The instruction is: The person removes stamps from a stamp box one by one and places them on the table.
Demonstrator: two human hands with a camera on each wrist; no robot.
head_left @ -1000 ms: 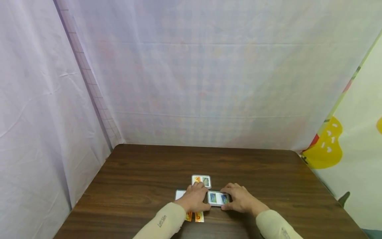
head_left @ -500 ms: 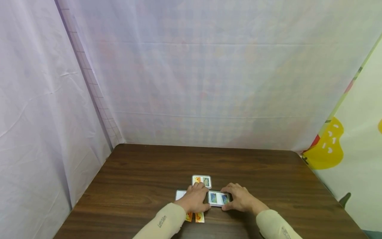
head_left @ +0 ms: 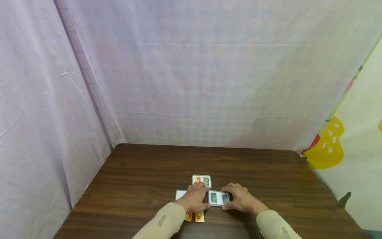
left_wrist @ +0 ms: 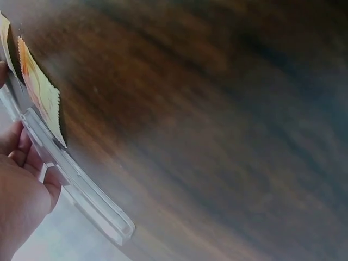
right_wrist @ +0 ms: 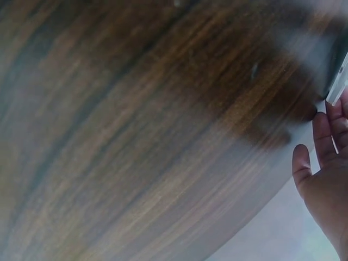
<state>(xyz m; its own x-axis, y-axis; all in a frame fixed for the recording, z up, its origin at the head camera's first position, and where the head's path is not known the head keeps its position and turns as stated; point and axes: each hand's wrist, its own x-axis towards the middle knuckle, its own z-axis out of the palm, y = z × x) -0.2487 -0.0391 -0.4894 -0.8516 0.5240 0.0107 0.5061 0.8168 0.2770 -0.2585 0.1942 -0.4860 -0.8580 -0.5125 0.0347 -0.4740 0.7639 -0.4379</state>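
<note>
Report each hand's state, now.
Left hand: holding the left end of the clear rectangular plastic case between the hands.
Right hand: holding that case's right end.

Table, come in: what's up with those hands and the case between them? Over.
Left hand grips left end of clear case, right hand the right. Case looks flat. Left hand partly hides orange stamps in head view.

You have even, fairly bright light in the head view, the white curtain (head_left: 191, 83) washed out and soft shadow below your right hand (head_left: 239, 198), while both wrist views blur, hazy glare veiling the wood-grain tabletop (left_wrist: 217, 157).
</note>
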